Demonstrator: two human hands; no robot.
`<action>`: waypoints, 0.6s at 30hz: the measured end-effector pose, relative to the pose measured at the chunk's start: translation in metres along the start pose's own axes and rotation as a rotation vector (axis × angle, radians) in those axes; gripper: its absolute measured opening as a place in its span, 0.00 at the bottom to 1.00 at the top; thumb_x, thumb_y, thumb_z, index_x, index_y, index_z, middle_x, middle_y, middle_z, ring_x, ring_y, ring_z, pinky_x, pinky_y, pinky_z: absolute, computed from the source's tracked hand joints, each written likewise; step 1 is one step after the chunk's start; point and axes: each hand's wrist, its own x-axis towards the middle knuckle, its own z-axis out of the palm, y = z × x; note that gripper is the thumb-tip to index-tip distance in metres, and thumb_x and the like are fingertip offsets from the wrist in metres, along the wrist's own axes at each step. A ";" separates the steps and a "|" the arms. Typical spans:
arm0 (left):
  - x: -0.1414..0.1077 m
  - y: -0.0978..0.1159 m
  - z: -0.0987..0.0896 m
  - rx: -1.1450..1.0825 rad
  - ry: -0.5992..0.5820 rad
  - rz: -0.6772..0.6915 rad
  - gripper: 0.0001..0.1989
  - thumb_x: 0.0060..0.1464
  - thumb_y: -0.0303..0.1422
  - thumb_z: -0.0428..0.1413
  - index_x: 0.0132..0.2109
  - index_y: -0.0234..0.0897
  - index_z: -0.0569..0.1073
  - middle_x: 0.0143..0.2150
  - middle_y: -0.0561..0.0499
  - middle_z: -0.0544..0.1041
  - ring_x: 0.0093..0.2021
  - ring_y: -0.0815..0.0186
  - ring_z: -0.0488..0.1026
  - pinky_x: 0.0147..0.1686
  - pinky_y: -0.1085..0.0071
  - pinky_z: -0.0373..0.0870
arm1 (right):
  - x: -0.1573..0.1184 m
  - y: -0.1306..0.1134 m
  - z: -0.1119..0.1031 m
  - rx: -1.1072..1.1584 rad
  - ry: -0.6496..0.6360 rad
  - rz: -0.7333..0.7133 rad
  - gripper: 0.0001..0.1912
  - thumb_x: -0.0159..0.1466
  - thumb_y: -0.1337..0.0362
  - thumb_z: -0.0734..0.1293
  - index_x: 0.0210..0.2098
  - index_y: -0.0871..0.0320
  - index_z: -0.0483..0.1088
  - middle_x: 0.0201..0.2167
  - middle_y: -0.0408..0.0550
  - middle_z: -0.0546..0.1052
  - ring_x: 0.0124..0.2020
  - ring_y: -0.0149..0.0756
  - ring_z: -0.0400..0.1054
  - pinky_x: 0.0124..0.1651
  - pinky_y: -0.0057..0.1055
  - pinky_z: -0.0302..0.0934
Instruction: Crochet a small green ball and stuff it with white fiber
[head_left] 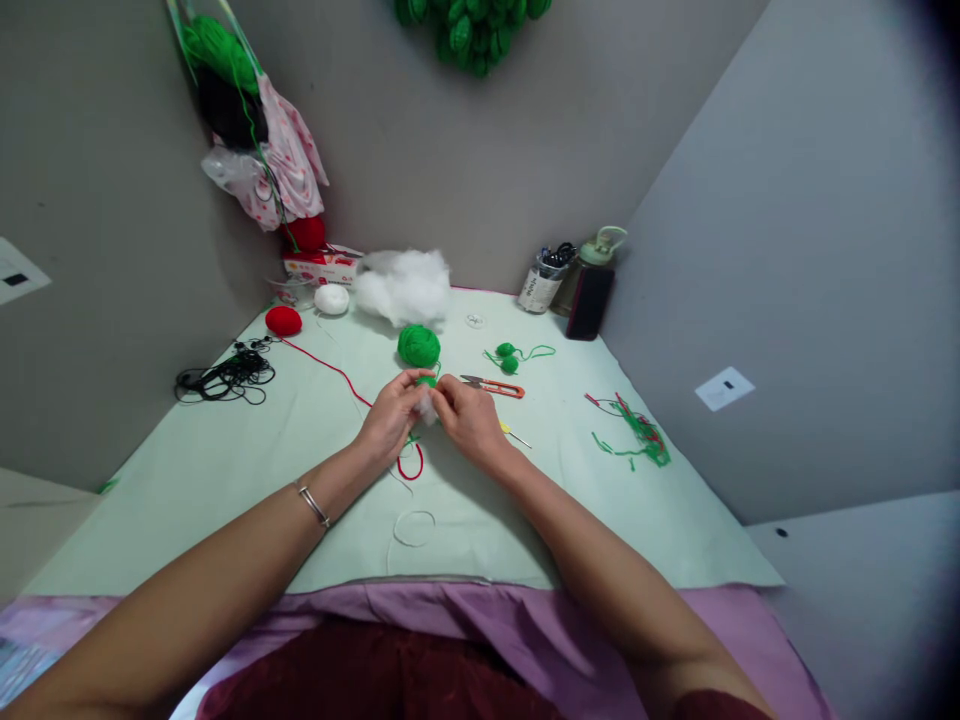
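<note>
My left hand point(393, 412) is closed around a small green yarn piece point(427, 381), mostly hidden by the fingers. A tuft of white stuffing point(427, 408) shows between both hands. My right hand point(466, 412) pinches at this tuft, its fingertips against the green piece. Just behind the hands sits a green yarn ball point(419, 345). Orange-handled thread snips point(495, 387) lie beyond my right hand, and a crochet hook with a yellow handle point(514, 434) lies beside it. Red yarn point(411, 465) loops out below my left hand.
At the back lies a heap of white stuffing point(409, 288). Red point(283, 321) and white yarn balls point(331, 299) and tangled black cord point(229, 375) are left. Two small green balls point(509, 362), yarn scraps point(641, 435), a phone point(590, 302) and a bottle point(600, 248) are right.
</note>
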 end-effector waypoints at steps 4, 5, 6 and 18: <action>0.003 -0.002 -0.001 0.058 0.060 0.085 0.13 0.45 0.30 0.65 0.40 0.35 0.76 0.25 0.56 0.75 0.24 0.71 0.69 0.25 0.75 0.62 | -0.004 -0.008 0.005 0.014 -0.014 0.009 0.07 0.66 0.65 0.62 0.30 0.53 0.67 0.21 0.40 0.67 0.25 0.35 0.55 0.34 0.32 0.45; 0.003 -0.002 -0.001 0.070 0.070 0.106 0.12 0.46 0.30 0.65 0.40 0.36 0.76 0.25 0.56 0.74 0.24 0.71 0.68 0.25 0.75 0.62 | -0.004 -0.009 0.005 0.030 -0.012 0.012 0.07 0.65 0.64 0.62 0.30 0.53 0.67 0.21 0.40 0.67 0.25 0.34 0.55 0.34 0.32 0.45; 0.002 -0.001 0.000 0.080 0.079 0.127 0.12 0.47 0.31 0.65 0.40 0.37 0.75 0.25 0.57 0.74 0.24 0.71 0.68 0.25 0.75 0.62 | -0.004 -0.010 0.005 0.052 -0.007 0.016 0.07 0.65 0.64 0.61 0.29 0.53 0.66 0.21 0.39 0.66 0.25 0.34 0.55 0.34 0.31 0.46; -0.008 0.008 0.005 0.171 0.015 0.231 0.10 0.55 0.35 0.65 0.42 0.41 0.73 0.31 0.56 0.74 0.29 0.68 0.69 0.30 0.72 0.64 | 0.011 0.005 0.004 0.301 0.063 0.128 0.17 0.63 0.53 0.62 0.22 0.53 0.59 0.18 0.36 0.59 0.22 0.29 0.51 0.27 0.28 0.46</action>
